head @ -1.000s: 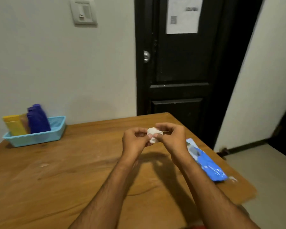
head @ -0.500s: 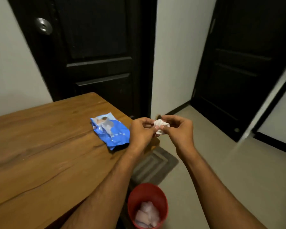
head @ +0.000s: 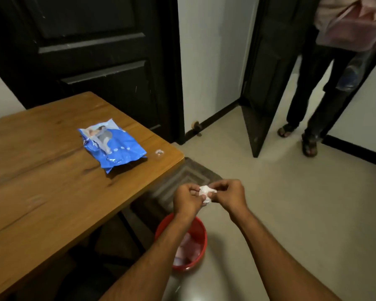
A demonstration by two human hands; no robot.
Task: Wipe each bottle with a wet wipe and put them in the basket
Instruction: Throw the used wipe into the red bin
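A crumpled white wet wipe [head: 206,191] is pinched between my left hand [head: 187,198] and my right hand [head: 228,195]. Both hands are held out past the table's right edge, above the floor and just beyond a red bin [head: 199,235] that holds used wipes. The blue wet wipe packet [head: 112,144] lies on the wooden table [head: 41,181] near its far right corner. The basket and the bottles are out of view.
A small clear scrap [head: 159,152] lies by the table corner. A grey mat [head: 182,181] covers the floor beside the table. A person [head: 326,83] stands in the open black doorway at the right. A shut black door [head: 91,51] is behind the table.
My view has swung right and down, away from the basket with bottles. My hands carried the wipe off the table and over the red bin. A person has come into view at the doorway.
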